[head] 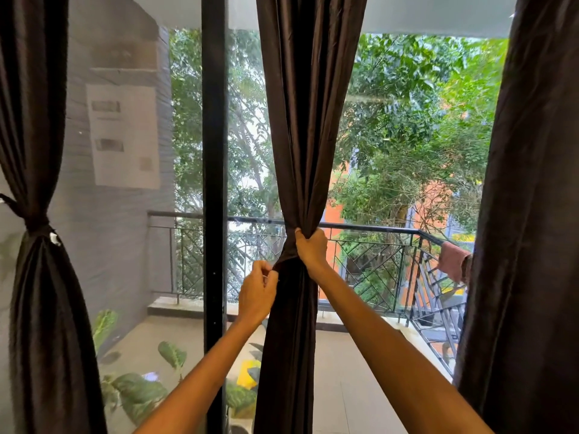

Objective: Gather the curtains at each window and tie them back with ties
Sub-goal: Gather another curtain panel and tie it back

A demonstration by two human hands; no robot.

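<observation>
Head view: a glass door onto a balcony, hung with three dark brown curtains. The middle curtain [300, 136] hangs down the centre of the frame, bunched into a narrow waist just below mid-height. The right hand [311, 249] grips that waist from the right, fingers curled tight round the gathered cloth. Just below and to the left, the left hand [257, 289] is curled too, fingertips pinching something small at the edge of a dark band [289, 263] that wraps the curtain — what exactly it pinches cannot be made out. Both bare forearms reach up from the bottom edge.

At the far left, the left curtain [34, 120] is already cinched by a dark tie [36, 222] with a small white spot on it. At the far right, the right curtain [529, 214] hangs loose and straight.

A white paper sheet [123, 136] is stuck on the grey wall in the upper left; its print is blurred and unreadable. No other writing shows.

A black door frame [214, 151] stands just left of the middle curtain. Beyond the glass: a black metal railing [376, 228], a reddish cloth [454, 263] draped over it at right, green trees, an orange building, and leafy potted plants [138, 389] at lower left.
</observation>
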